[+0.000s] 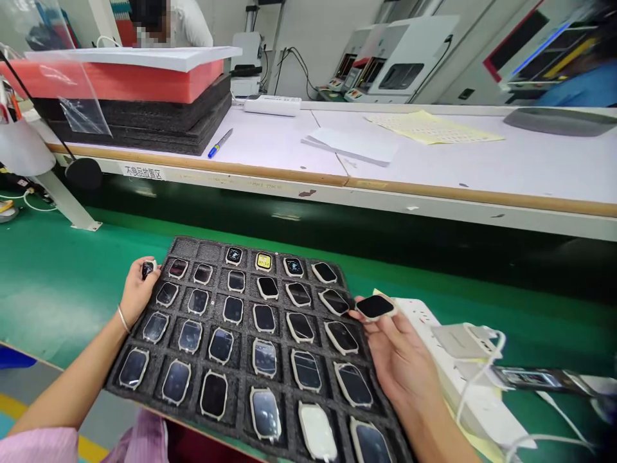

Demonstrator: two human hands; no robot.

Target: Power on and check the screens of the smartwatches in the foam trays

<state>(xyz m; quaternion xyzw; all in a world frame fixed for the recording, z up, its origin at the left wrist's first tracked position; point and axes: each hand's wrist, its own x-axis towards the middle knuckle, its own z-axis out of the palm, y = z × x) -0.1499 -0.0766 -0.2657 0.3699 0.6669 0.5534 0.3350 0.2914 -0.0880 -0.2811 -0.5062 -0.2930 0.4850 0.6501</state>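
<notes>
Nearest, the black foam tray [243,379] lies near the front edge of the green bench [53,276], most pockets filled with rectangular smartwatches; a white piece [318,431] sits in the front row. The right hand [405,360] pinches a dark-screened smartwatch [375,307] by its case, palm up, at the tray's right edge, just beside a power strip [418,314]. The left hand [137,289] pinches a small dark-glassed piece [148,270], probably another watch, by the far left corner. Good handling would mean gripping only the case sides, keeping fingertips off the glass, lifting clear of the foam walls and keeping cables well away.

For writing, a yellow-lit watch [263,260] in the far row seems to read 07:12. Beyond, the shelf-edge label [143,172] reads 不良品放置区, "defective goods area". Farther back, print on the yellow sheet [434,127] is too small to read. No brand is legible.
</notes>
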